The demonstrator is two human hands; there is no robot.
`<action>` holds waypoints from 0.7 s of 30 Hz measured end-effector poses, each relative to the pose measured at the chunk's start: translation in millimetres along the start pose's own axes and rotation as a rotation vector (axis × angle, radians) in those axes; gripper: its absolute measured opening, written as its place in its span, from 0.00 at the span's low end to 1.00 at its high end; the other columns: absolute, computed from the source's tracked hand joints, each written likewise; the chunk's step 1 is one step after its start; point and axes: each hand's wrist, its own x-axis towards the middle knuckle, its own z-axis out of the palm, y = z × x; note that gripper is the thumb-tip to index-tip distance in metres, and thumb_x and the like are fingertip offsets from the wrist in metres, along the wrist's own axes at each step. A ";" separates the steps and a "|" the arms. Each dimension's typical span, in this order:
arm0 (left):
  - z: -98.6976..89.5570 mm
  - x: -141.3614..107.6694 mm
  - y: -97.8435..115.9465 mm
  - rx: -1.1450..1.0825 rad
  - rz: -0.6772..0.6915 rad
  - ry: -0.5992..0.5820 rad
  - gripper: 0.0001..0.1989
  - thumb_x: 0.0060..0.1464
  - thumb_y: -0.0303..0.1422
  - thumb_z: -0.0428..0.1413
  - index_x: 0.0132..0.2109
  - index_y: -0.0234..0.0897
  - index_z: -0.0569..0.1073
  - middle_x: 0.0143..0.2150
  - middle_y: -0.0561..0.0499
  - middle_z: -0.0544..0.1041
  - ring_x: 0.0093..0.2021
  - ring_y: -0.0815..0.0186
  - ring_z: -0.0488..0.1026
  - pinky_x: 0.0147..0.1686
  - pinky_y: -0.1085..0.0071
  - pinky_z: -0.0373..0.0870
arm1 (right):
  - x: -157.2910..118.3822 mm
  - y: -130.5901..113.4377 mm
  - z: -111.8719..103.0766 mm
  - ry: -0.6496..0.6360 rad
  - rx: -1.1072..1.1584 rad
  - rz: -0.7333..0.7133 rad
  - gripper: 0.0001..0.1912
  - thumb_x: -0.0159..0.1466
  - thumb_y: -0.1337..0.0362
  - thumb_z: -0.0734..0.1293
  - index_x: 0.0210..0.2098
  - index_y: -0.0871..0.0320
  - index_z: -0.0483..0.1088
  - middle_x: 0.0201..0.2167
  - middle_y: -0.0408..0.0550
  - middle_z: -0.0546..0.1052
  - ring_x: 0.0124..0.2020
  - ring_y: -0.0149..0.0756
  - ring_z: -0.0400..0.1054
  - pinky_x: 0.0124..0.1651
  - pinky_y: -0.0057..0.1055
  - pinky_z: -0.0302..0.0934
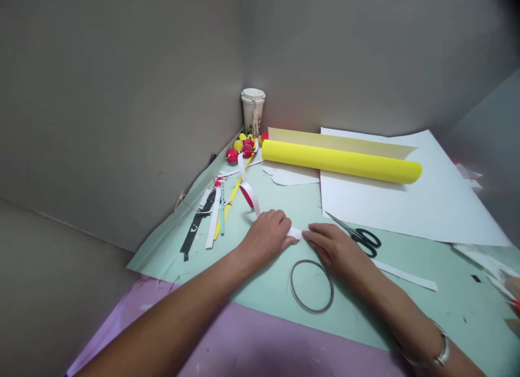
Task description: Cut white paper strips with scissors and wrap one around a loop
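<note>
A curled paper strip (251, 195), white on one face and red on the other, runs from the far left of the green sheet down to my hands. My left hand (268, 231) is closed on it, and a short white end sticks out past the thumb. At that end, the fingertips of my right hand (331, 247) pinch the strip; the thumb is hidden. Just below the hands lies a thin grey ring (293, 291), apart from both. Scissors (361, 239) with black handles rest behind my right hand, and a loose white strip (408, 275) lies beside its wrist.
A yellow corrugated roll (341, 161) lies across large white sheets (406, 214). Strips of black paper (197, 225), white and yellow sit on the left. Red and yellow balls (239, 147) and a lidded cup (252, 109) stand in the corner between grey walls. Another person's fingers (512, 287) show at right.
</note>
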 end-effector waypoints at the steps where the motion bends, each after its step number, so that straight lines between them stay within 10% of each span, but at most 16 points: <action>1: -0.3 -0.4 -0.6 0.004 -0.003 0.000 0.14 0.57 0.43 0.55 0.38 0.35 0.68 0.39 0.47 0.70 0.39 0.61 0.65 0.38 0.66 0.61 | -0.5 1.9 1.8 -0.014 -0.012 0.004 0.17 0.68 0.65 0.57 0.51 0.55 0.73 0.51 0.55 0.73 0.50 0.46 0.68 0.50 0.42 0.64; 12: -12.4 -2.0 -5.2 -0.035 -0.182 -0.080 0.15 0.59 0.43 0.52 0.37 0.34 0.70 0.39 0.46 0.70 0.40 0.61 0.65 0.40 0.66 0.62 | -14.3 22.9 -29.2 -0.184 -0.209 0.113 0.16 0.60 0.77 0.57 0.37 0.58 0.74 0.35 0.51 0.76 0.36 0.42 0.70 0.37 0.36 0.63; 21: -23.3 -4.2 -4.3 -0.164 -0.157 -0.101 0.15 0.64 0.37 0.45 0.38 0.37 0.74 0.37 0.48 0.71 0.40 0.63 0.67 0.40 0.68 0.62 | -2.4 -2.9 -1.7 0.127 0.076 -0.098 0.17 0.68 0.67 0.59 0.54 0.60 0.68 0.49 0.56 0.74 0.50 0.41 0.67 0.53 0.38 0.64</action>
